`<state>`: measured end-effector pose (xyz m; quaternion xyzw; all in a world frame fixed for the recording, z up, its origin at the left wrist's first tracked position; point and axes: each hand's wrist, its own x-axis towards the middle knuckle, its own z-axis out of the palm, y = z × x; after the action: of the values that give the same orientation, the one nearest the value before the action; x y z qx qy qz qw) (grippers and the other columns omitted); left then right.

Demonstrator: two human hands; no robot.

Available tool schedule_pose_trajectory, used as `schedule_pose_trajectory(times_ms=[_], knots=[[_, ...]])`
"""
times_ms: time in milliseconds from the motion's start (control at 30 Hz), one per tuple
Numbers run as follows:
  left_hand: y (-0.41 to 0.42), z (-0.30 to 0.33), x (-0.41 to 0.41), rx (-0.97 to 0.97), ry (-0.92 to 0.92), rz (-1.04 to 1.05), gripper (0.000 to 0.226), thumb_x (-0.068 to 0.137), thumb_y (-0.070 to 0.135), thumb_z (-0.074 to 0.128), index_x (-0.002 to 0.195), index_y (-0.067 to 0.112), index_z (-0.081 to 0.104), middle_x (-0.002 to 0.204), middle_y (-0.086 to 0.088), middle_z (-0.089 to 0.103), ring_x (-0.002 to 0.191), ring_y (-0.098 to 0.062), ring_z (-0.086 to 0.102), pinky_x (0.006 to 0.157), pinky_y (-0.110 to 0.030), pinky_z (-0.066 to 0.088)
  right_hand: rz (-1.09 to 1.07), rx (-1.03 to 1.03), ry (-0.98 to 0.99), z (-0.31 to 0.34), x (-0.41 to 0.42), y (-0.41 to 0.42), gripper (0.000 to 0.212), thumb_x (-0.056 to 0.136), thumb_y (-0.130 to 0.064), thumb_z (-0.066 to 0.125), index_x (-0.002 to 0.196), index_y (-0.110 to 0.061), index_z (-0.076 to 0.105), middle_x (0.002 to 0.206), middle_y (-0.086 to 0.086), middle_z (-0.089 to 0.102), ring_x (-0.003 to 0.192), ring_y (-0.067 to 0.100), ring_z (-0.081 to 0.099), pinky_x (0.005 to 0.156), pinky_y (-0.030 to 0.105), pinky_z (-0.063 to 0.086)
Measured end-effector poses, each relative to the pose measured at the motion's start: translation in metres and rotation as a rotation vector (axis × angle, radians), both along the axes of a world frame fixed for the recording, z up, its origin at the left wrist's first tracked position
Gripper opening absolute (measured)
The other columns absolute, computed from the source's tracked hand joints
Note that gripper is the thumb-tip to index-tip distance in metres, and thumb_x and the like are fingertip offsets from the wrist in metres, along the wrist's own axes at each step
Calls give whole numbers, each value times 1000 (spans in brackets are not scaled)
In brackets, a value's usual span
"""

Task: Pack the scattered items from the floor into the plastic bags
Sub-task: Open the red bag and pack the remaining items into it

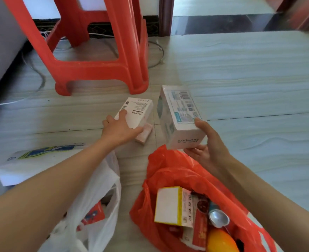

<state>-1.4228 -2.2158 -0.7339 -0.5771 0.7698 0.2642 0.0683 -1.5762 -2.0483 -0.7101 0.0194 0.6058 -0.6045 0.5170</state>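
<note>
Your right hand (207, 150) held the labelled white carton (181, 117); your left hand (121, 128) gripped the flat white box (136, 112), which risked slipping beside the crumpled red plastic bag (170, 171).

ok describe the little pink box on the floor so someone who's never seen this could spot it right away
Start at the red plastic stool and come down the pale floor to the left hand, which grips a white box. The small pink box lies flat on the floor, partly under that box and hand. It is the only pink box outside the bags, smaller than both white ones.
</note>
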Motion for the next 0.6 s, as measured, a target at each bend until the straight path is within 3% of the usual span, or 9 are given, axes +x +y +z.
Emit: schedule_pose_trajectory(times_ms=[133,200,267,367,433,533,600], knots=[[31,31,-5,-8,-65,-196,91,65,73,41,142,26,23,141,-14,36,126,-36,32,100,-44,30,-15,86,44,22,10,64,50,79,-42,61,122,-16,53,113,17,65,101,30,64,71,31,56],[52,51,-3,-9,-133,-341,94,61,76,34,140,25,28,139,-9,43,123,-34,38,98,-44,31,-34,109,72,35,17,100,48,80,-43,60,121,-17,55,111,16,66,100,30,64,64,30,55],[73,73,2,1,-196,-477,79,71,70,40,135,23,36,135,-6,49,117,-30,44,94,-40,33,-53,151,116,50,24,133,44,82,-41,58,118,-15,57,109,16,66,92,28,64,63,30,52],[108,107,11,182,-275,-611,51,79,61,46,109,21,54,120,-9,58,97,-24,51,82,-37,39,-106,228,139,70,34,177,37,84,-38,57,114,-16,59,103,14,66,80,25,62,61,31,47],[129,117,15,258,-325,-678,46,80,60,45,94,18,59,111,-12,60,90,-24,53,78,-36,42,-125,270,134,77,42,201,36,82,-37,60,112,-17,60,95,11,67,75,23,60,60,30,46],[164,122,23,289,-281,-695,44,83,56,46,96,16,58,95,-2,56,81,-16,48,69,-29,36,-109,299,140,86,55,237,33,82,-35,61,108,-15,61,90,9,66,74,22,59,59,30,45],[182,114,26,280,-222,-648,40,81,56,47,91,18,57,90,1,55,78,-14,47,65,-27,35,-79,305,159,88,64,259,40,72,-40,67,103,-14,64,92,12,68,74,24,60,59,30,44]])
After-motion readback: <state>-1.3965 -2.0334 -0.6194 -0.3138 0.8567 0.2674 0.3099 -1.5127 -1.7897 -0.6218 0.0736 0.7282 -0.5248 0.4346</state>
